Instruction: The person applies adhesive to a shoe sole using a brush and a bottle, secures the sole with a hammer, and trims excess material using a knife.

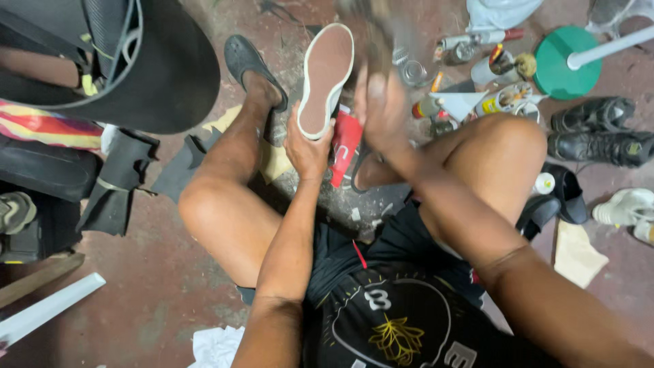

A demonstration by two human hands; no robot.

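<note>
Reddish workshop floor (136, 300) lay cluttered. Your left hand (306, 146) clamped the upturned shoe (327, 75), sole showing; your blurred right hand (381, 109), grip unclear, seemed mid-strike. Next needed steady bracing.

Shoe (325, 78): red upper, white-rimmed sole, reddish-brown tread. Held sole-up, toe pointing away, heel low, tilted over the floor between the seated person's knees. Red upper shows below the heel.
</note>
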